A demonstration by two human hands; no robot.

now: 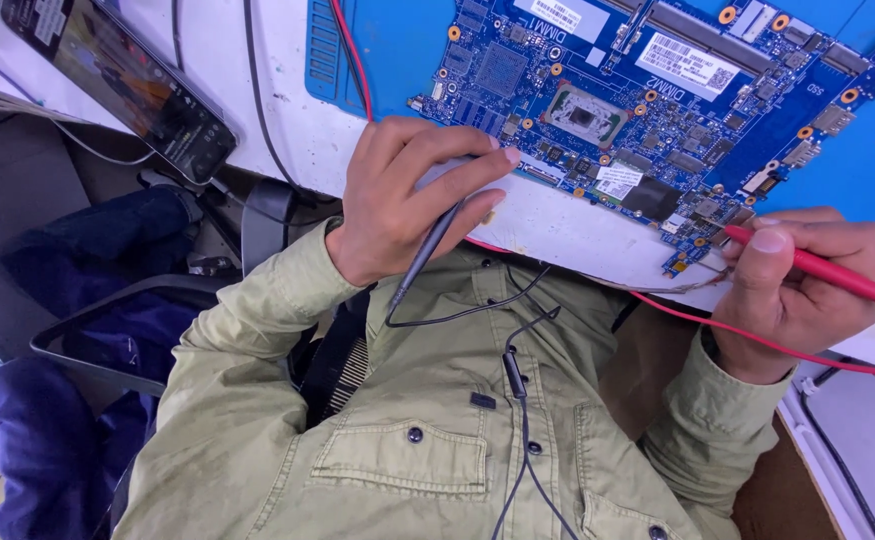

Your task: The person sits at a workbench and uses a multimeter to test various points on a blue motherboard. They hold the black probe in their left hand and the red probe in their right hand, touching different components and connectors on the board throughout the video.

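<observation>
1. We note a blue laptop motherboard (657, 90) lying on a blue mat (397, 45) on the white worktop (577, 235), its near edge just above both hands.
2. Our left hand (407, 200) has its fingers (457, 160) closed around a black test probe (432, 250). The probe passes through the grip with its forward end towards the board's near edge; the tip itself is hidden by the fingers.
3. A thin black lead (467, 310) trails from the probe's rear end across the olive-green shirt (407, 430).
4. Our right hand (802, 290) has its fingers closed around a red test probe (837, 275), thumb laid along the shaft. The probe's tip meets the board at its lower right corner.
5. A red lead (747, 335) runs under the right hand and off towards the right.
6. A smartphone (122, 80) with a lit screen lies on the worktop at upper left, well apart from both hands.
7. A dark chair arm (107, 305) shows at lower left.
</observation>
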